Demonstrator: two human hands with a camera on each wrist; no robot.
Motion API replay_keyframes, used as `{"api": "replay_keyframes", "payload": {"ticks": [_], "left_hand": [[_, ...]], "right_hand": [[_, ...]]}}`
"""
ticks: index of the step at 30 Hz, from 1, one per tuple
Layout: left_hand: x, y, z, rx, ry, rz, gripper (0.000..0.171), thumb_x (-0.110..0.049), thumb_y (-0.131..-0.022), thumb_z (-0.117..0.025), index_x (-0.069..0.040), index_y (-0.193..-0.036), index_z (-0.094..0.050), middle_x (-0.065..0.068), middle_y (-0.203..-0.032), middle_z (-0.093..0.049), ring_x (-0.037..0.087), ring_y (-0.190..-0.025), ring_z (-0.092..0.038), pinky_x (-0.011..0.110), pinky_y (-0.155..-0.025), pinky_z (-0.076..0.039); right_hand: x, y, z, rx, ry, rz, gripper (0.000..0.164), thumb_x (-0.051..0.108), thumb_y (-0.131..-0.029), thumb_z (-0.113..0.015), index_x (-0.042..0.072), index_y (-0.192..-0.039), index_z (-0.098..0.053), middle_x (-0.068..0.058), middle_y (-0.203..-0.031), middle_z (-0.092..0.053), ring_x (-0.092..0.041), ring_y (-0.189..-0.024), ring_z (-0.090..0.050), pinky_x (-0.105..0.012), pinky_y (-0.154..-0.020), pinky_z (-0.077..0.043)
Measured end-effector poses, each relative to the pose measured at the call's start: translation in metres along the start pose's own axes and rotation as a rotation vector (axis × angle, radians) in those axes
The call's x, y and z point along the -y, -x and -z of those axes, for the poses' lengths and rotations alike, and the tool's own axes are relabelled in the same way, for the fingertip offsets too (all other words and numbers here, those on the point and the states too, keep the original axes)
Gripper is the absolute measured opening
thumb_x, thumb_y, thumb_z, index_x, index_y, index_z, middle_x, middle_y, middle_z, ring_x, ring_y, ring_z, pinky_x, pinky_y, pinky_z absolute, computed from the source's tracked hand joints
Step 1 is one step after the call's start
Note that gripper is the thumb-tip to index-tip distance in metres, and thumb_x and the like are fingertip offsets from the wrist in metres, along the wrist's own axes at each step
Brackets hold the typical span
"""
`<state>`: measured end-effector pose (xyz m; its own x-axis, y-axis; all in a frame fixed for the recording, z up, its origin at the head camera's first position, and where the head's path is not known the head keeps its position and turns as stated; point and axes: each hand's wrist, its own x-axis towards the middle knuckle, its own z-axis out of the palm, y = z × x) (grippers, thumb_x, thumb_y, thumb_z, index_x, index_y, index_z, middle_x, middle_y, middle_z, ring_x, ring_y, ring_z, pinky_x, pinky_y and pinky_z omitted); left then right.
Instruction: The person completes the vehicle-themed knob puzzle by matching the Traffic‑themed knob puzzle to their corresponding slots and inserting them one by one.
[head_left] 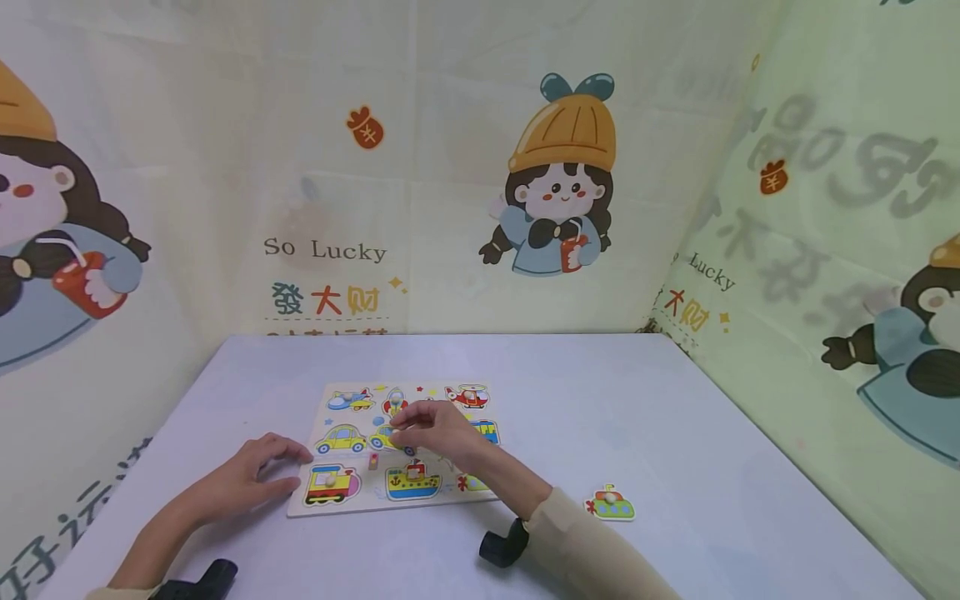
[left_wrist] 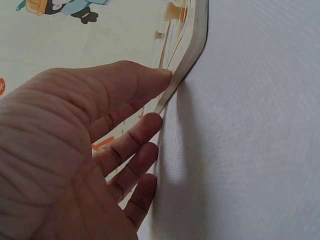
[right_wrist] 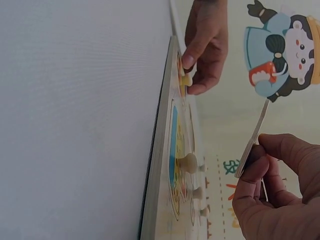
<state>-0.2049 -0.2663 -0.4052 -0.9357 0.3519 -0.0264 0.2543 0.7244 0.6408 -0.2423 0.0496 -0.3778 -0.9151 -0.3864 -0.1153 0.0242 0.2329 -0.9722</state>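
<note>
My right hand [head_left: 435, 429] pinches a yellow car puzzle piece [head_left: 381, 437] above the middle of a wooden puzzle board [head_left: 375, 498]. In the right wrist view the thin car piece [right_wrist: 252, 140] is tilted, with its back side raised off the board. My left hand [head_left: 243, 475] is at the board's left edge, fingers loosely bent. In the left wrist view its thumb [left_wrist: 145, 80] touches the edge of the board [left_wrist: 192, 45]. On the board, a yellow car picture [head_left: 341, 439] lies left of the held piece, a train [head_left: 330, 483] and a ship [head_left: 412, 482] in the near row.
A green submarine piece [head_left: 611, 504] lies on the white table [head_left: 675, 433] right of the board. Along the board's far row are an airplane [head_left: 350, 400], a rocket partly behind the right hand, and a red helicopter [head_left: 468, 397]. A printed cloth [head_left: 450, 208] hangs behind the table.
</note>
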Motion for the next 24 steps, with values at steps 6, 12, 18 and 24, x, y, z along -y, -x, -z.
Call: {"api": "replay_keyframes", "payload": {"ticks": [6, 12, 18, 24], "left_hand": [[-0.003, 0.002, -0.001, 0.000, 0.001, -0.001, 0.033, -0.020, -0.089, -0.078, -0.013, -0.118, -0.066, 0.012, -0.128, -0.060, 0.041, -0.125, -0.048, 0.072, -0.104, -0.038], [-0.005, 0.003, -0.002, 0.002, 0.005, -0.002, 0.033, -0.019, -0.089, -0.078, -0.012, -0.118, -0.066, 0.011, -0.128, -0.061, 0.041, -0.125, -0.049, 0.072, -0.105, -0.037], [-0.006, 0.003, -0.003, 0.001, 0.003, 0.003, 0.032, -0.019, -0.089, -0.078, -0.013, -0.118, -0.066, 0.011, -0.128, -0.061, 0.041, -0.125, -0.049, 0.071, -0.105, -0.037], [-0.005, 0.002, -0.001, 0.003, -0.007, 0.005, 0.031, -0.020, -0.089, -0.078, -0.014, -0.118, -0.067, 0.012, -0.129, -0.060, 0.041, -0.125, -0.048, 0.071, -0.104, -0.038]], "right_hand": [[0.000, -0.004, -0.006, 0.027, 0.003, 0.006, 0.017, 0.015, -0.089, -0.080, 0.012, -0.105, -0.074, 0.002, -0.098, -0.073, -0.012, -0.085, -0.068, -0.024, -0.080, -0.055], [0.000, -0.010, -0.014, 0.037, 0.017, 0.016, 0.016, 0.014, -0.090, -0.080, 0.011, -0.104, -0.074, 0.003, -0.096, -0.072, -0.011, -0.084, -0.066, -0.023, -0.078, -0.053], [0.001, -0.016, -0.021, 0.024, 0.042, -0.003, 0.015, 0.016, -0.090, -0.080, 0.013, -0.103, -0.074, 0.003, -0.095, -0.072, -0.011, -0.084, -0.064, -0.024, -0.077, -0.052], [0.003, -0.022, -0.028, 0.015, 0.075, -0.009, 0.013, 0.017, -0.089, -0.080, 0.016, -0.101, -0.074, 0.004, -0.093, -0.072, -0.012, -0.083, -0.065, -0.024, -0.075, -0.052]]}}
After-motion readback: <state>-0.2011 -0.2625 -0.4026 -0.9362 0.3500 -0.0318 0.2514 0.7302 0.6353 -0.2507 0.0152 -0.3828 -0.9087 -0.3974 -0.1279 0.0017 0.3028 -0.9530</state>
